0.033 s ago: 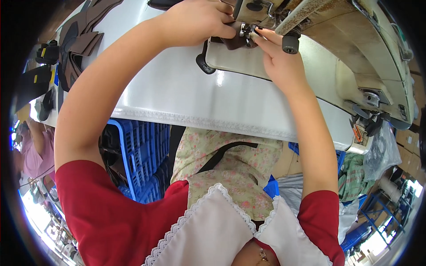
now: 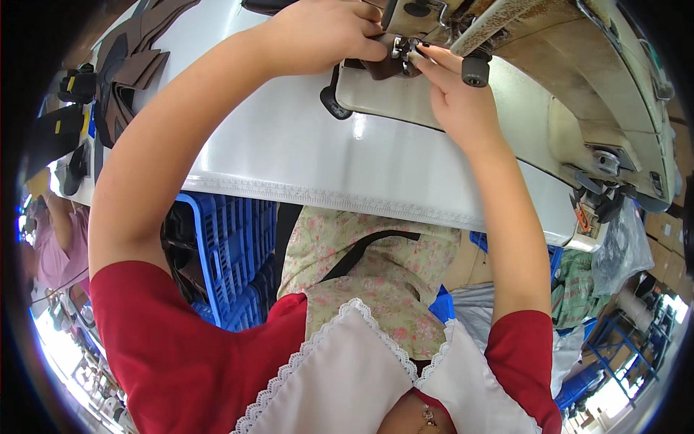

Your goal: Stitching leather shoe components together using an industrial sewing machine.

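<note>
A dark brown piece of material (image 2: 383,69), leather-like, lies under the presser foot (image 2: 401,49) of a sewing machine (image 2: 614,79). My left hand (image 2: 332,36) grips the piece at its left side, fingers curled and thumb pressed toward the foot. My right hand (image 2: 459,90) is just right of the foot, its fingers reaching in and closed at the piece's right edge. The right fingertips are partly hidden by the machine's parts, and I cannot make out exactly what they pinch. Below my left hand, a black lever (image 2: 334,101) hangs at the edge of the machine bed (image 2: 390,98).
Several brown cut pieces (image 2: 137,69) lie at the table's far left. A ruler strip (image 2: 325,197) runs along the front of the white table (image 2: 282,145). Below stands a blue crate (image 2: 231,246) at left. A plastic bag (image 2: 625,242) hangs at right. Another person (image 2: 65,239) is at far left.
</note>
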The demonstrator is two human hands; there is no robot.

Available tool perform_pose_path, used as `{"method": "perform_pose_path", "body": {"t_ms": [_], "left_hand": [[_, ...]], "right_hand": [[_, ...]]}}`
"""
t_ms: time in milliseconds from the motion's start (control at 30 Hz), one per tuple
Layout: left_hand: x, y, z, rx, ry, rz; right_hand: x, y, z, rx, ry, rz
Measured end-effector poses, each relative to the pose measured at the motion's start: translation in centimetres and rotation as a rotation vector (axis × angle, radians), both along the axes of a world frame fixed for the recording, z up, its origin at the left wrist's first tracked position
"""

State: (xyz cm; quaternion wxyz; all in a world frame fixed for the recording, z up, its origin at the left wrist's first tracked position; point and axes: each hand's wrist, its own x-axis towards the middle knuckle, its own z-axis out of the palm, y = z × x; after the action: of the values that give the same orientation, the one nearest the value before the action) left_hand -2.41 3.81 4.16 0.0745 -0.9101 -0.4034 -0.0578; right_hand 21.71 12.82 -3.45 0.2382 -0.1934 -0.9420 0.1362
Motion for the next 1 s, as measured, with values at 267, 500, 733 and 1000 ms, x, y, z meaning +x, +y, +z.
{"method": "perform_pose_path", "body": {"t_ms": [267,500,733,1000], "left_hand": [[1.0,-0.9,-1.0,0.122,0.002,0.121],[0.4,0.1,0.1,0.067,0.052,0.019],[0.2,0.8,0.8,0.086,0.154,-0.087],[0.4,1.2,1.4,0.141,0.147,-0.150]], "right_hand": [[-0.3,0.3,0.0,-0.025,0.033,0.013],[-0.1,0.1,-0.1,-0.012,0.005,-0.021],[0.0,-0.2,0.2,0.039,-0.013,-0.019],[0.0,-0.1,-0.2,0.095,0.039,0.004]]}}
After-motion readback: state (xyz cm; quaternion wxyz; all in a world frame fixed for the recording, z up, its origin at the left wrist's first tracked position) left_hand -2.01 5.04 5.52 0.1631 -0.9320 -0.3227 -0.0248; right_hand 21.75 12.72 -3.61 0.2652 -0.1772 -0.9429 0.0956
